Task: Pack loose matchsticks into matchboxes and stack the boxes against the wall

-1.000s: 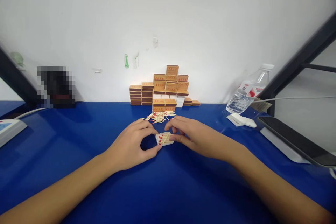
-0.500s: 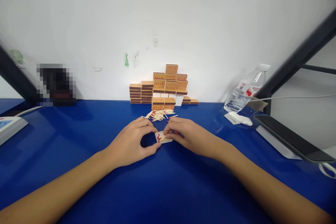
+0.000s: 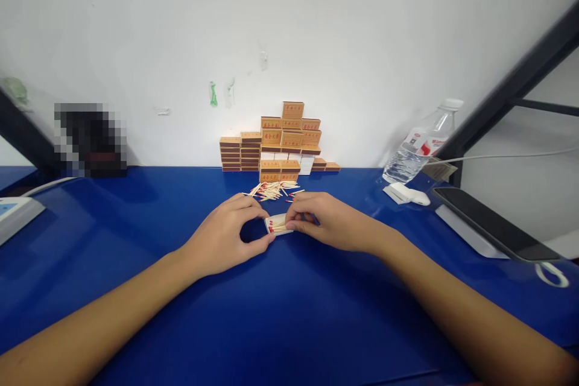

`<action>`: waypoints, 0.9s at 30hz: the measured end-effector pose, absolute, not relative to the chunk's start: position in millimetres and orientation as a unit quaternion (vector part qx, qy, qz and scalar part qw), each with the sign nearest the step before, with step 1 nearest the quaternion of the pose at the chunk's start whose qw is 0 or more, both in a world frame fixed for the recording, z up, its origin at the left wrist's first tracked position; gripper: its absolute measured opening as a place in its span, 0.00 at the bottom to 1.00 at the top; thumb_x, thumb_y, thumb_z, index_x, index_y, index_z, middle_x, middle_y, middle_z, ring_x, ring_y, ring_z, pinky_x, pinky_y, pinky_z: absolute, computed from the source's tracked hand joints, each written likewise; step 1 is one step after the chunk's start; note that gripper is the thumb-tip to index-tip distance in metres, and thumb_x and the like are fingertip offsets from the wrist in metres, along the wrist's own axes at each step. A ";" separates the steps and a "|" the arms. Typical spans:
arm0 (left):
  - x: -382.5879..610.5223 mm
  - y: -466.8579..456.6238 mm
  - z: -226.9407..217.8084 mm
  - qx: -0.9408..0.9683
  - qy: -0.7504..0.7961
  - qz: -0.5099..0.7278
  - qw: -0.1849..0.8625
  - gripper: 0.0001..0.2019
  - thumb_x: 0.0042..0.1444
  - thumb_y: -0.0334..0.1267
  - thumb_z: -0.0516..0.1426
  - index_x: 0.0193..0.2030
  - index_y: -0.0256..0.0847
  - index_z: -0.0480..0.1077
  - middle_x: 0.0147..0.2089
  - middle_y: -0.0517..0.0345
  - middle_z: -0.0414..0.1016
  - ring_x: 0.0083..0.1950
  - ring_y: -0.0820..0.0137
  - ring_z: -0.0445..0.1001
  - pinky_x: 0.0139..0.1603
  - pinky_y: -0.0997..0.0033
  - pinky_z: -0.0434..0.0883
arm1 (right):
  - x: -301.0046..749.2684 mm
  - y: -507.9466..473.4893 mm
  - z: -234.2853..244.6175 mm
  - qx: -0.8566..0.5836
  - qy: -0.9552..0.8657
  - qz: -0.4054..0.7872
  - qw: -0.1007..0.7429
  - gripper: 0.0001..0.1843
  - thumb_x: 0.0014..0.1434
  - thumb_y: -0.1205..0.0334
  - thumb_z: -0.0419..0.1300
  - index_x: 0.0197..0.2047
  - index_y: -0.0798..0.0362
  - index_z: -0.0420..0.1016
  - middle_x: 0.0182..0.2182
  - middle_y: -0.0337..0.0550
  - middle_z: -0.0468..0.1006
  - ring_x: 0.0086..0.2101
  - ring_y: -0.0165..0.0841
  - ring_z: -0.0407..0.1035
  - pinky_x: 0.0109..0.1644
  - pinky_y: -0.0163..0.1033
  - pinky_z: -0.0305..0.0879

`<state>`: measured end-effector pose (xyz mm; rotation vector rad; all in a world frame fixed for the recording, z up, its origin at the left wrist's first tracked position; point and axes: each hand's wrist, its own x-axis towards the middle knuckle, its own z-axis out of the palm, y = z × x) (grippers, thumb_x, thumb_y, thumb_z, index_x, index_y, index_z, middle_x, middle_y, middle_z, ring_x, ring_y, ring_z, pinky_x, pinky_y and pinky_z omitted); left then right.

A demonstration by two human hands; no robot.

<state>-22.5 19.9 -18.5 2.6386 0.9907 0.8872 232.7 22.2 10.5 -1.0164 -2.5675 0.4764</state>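
A small white matchbox tray [image 3: 277,224] with red-tipped matches in it lies on the blue table [image 3: 136,211]. My left hand [image 3: 224,235] pinches the tray's left end between thumb and forefinger. My right hand [image 3: 328,221] rests on the tray's right side, its fingers curled together over the matches. Just beyond the hands lies a loose heap of matches [image 3: 271,190]. Behind that heap, a pile of tan matchboxes [image 3: 280,142] stands against the white wall.
A clear water bottle [image 3: 418,149] leans at the back right beside a small white object [image 3: 404,193]. A dark phone or tablet [image 3: 495,224] lies on a stand at the right. A white device [image 3: 15,216] sits at the left edge.
My right hand's fingers have closed in over the tray's matches. The view has shifted slightly, so everything sits a little higher in the picture. My left hand keeps its pinch.
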 end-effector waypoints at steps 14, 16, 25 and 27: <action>-22.1 19.7 -18.2 0.890 0.324 0.303 0.105 0.11 0.61 0.41 0.64 0.49 0.43 0.78 0.46 0.53 0.79 0.50 0.60 0.75 0.54 0.55 0.75 | 233.3 23.4 10.8 -0.395 -0.866 0.230 0.203 0.06 0.68 0.65 0.63 0.40 0.52 0.83 0.31 0.38 0.79 0.30 0.29 0.67 0.36 0.36 0.59; -22.0 19.7 -18.0 0.890 0.328 0.300 0.106 0.11 0.61 0.42 0.65 0.49 0.43 0.78 0.46 0.53 0.79 0.50 0.60 0.75 0.54 0.55 0.75 | 235.3 25.4 12.2 -0.396 -0.864 0.230 0.208 0.07 0.67 0.62 0.63 0.40 0.52 0.83 0.30 0.38 0.78 0.30 0.29 0.66 0.35 0.36 0.59; -18.8 16.3 -16.1 0.892 0.317 0.301 0.115 0.11 0.62 0.42 0.64 0.49 0.42 0.79 0.47 0.54 0.80 0.50 0.62 0.76 0.56 0.55 0.74 | 267.1 59.2 -4.7 -0.515 -0.820 0.108 0.225 0.09 0.63 0.55 0.66 0.39 0.53 0.80 0.34 0.43 0.79 0.30 0.33 0.67 0.36 0.40 0.61; -18.7 15.8 -15.9 0.892 0.316 0.301 0.115 0.11 0.62 0.42 0.64 0.49 0.42 0.79 0.47 0.54 0.80 0.50 0.62 0.76 0.56 0.56 0.74 | 267.8 64.9 -13.5 -0.514 -0.818 0.109 0.233 0.13 0.62 0.52 0.68 0.42 0.53 0.78 0.37 0.45 0.79 0.32 0.34 0.67 0.36 0.40 0.61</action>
